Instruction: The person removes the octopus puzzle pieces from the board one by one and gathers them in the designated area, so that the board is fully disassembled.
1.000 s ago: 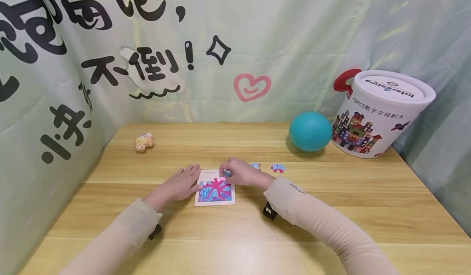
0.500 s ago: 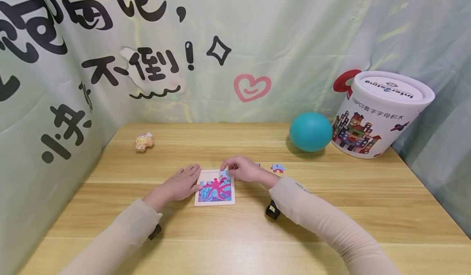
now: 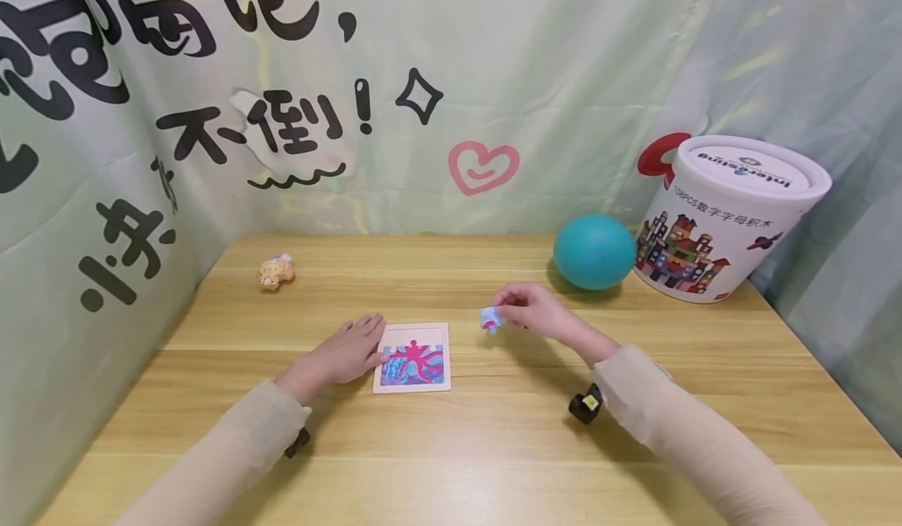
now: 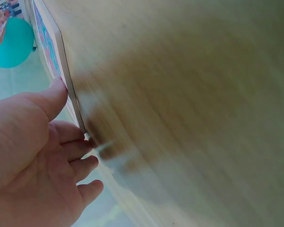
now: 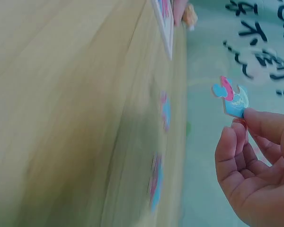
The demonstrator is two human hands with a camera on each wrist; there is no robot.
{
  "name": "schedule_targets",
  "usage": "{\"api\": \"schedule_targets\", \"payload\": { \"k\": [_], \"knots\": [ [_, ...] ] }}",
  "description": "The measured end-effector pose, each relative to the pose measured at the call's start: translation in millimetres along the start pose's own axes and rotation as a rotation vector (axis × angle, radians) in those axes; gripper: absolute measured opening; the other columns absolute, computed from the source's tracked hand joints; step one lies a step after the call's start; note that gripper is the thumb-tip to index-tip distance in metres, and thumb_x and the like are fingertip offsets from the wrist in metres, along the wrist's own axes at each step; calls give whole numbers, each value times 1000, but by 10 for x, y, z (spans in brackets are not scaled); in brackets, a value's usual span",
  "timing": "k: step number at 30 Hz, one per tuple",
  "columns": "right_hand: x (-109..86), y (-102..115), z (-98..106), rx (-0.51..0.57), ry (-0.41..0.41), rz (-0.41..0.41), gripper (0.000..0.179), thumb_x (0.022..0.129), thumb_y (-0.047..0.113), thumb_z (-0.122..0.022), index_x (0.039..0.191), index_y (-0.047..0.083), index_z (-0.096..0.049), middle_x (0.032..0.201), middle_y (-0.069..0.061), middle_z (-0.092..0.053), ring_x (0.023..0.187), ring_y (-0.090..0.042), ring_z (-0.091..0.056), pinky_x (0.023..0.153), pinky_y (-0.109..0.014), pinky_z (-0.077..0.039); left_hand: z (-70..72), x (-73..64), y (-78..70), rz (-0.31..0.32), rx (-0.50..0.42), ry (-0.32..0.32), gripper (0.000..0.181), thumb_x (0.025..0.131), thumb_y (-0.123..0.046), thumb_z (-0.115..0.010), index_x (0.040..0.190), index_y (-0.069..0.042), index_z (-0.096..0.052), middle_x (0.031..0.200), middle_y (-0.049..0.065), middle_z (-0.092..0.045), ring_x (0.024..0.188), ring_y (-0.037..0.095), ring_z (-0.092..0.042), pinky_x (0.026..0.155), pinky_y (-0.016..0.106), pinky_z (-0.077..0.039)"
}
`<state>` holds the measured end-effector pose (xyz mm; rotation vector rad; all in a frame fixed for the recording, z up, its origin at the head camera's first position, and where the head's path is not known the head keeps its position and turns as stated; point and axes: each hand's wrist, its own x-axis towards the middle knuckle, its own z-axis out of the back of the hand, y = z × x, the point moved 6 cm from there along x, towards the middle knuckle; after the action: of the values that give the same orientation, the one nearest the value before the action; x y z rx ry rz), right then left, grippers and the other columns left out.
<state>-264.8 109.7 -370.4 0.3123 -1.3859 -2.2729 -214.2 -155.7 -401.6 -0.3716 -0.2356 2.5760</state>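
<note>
My left hand (image 3: 345,354) lies at the left edge of the puzzle tray (image 3: 412,326), fingers extended, with its thumb touching the rim. In the tray, an assembled lower part of a picture shows a pink octopus (image 3: 412,362) on blue and purple; the strip above it is bare. Right of the tray, my right hand (image 3: 539,311) pinches a blue and pink jigsaw piece (image 5: 234,101) between thumb and fingers, lifted above the table. In the right wrist view, two loose jigsaw pieces, one nearer the tray (image 5: 165,111) and one farther off (image 5: 156,182), lie on the table, blurred.
A teal ball (image 3: 594,252) sits at the back right, beside a large white bucket (image 3: 726,221) with printed blocks. A small figurine (image 3: 276,272) stands at the back left. A printed curtain (image 3: 395,158) hangs behind the wooden table (image 3: 451,463).
My right hand has moved right, from the tray's upper right corner to beyond it, taking the jigsaw piece along. The tray's upper right corner is now uncovered. My left hand has stayed put.
</note>
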Motion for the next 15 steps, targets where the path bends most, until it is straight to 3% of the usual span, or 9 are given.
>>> {"api": "schedule_targets", "payload": {
  "k": [6, 15],
  "knots": [
    [-286, -282, 425, -3, -92, -136, 17, 90, 7, -59, 100, -6, -62, 79, -10, -59, 66, -25, -52, 60, -38, -49, 2, -1, 1, -5, -1, -1, 60, 98, -27, -44, 138, 14, -26, 145, 29, -21, 133, 41, -16, 106, 55, -14],
    [-606, -722, 864, -21, -144, -277, 24, 92, 6, -56, 105, -14, -55, 76, -8, -56, 68, -17, -53, 61, -29, -51, -21, -2, 26, -6, 1, -2, 60, 98, -28, -44, 138, 14, -26, 145, 28, -21, 133, 41, -17, 105, 55, -15]
  ]
}}
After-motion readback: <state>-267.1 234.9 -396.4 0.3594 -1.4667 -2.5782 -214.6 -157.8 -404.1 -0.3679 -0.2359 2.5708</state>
